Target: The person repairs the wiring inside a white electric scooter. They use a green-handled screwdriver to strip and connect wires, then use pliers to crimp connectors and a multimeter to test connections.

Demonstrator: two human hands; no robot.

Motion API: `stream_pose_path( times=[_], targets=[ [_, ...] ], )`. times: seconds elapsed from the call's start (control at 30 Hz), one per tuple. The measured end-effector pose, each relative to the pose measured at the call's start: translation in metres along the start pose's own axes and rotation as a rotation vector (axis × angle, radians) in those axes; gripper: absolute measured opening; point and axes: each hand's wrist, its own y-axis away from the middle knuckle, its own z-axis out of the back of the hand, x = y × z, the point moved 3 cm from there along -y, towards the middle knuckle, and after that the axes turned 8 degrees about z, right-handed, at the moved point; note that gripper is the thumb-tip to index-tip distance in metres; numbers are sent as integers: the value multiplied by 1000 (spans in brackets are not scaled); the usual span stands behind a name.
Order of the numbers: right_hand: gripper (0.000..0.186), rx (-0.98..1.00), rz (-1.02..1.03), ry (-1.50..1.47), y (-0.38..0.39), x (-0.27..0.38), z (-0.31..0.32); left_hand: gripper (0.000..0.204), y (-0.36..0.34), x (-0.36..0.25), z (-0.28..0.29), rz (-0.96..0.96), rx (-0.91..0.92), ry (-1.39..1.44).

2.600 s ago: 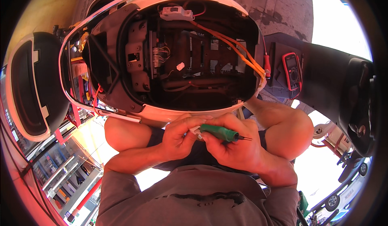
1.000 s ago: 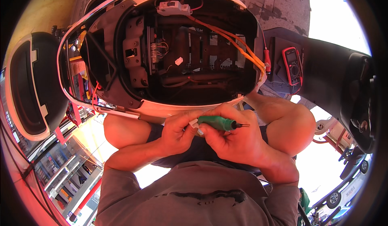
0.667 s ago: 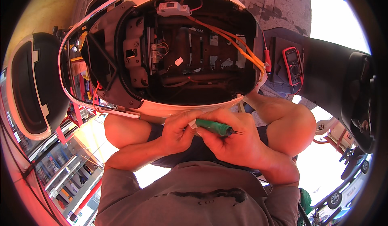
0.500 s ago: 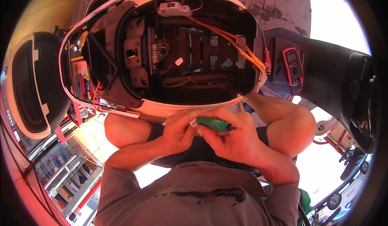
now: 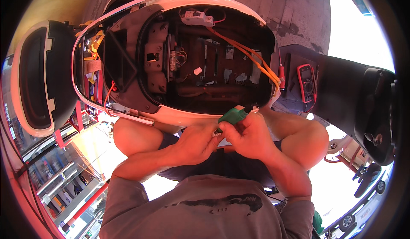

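Both hands are together here, just by the near edge of the oval cream scooter body (image 5: 192, 118), toward its right half. The right hand (image 5: 252, 137) is curled closed, thumb and fingers wrapped on a chunky green-handled tool (image 5: 232, 116). Close in beside it, the left hand (image 5: 197, 144) is bent nearly shut too, thumb and forefinger pinched together at the tool's lower end. A small pale piece (image 5: 216, 133) peeks out between those fingertips, mostly covered, so its shape I cannot tell.

Into the black-walled open bay of the scooter body we go! Near the far edge sits a light grey box-shaped switch (image 5: 197, 18), and from it a pair of orange cables (image 5: 241, 47) sweeps across to the right edge. On the left side of the bay there's a bundle of thin wires (image 5: 181, 58) at a metal-looking connector, and out toward the middle, a small white plug (image 5: 197, 71). Just past the right edge stands a red-handled screwdriver (image 5: 282, 77), its shaft pointing away from the person; farther right lies a red-rimmed multimeter (image 5: 306, 83) with a dark face.

Back to the green-handled tool: its long axis runs on a slant, the rounded end low and left against the left fingertips, the narrow dark end up and right, aimed away from the person toward the bay's near right corner.
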Motion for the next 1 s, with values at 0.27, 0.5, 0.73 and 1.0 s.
stream_pose_path(
  times=[0.27,0.5,0.73,1.0],
  targets=[
    [10,-26,60,-64,-2,-10,2,22,10,-2,6,84,-70,283],
    [8,-108,325,49,-1,-2,5,27,10,12,-2,115,-8,653],
    [24,116,283,-74,11,9,12,55,11,23,0,302,242,1038],
    [21,364,340,61,27,8,7,75,17,10,0,380,474,1129]
  ],
)
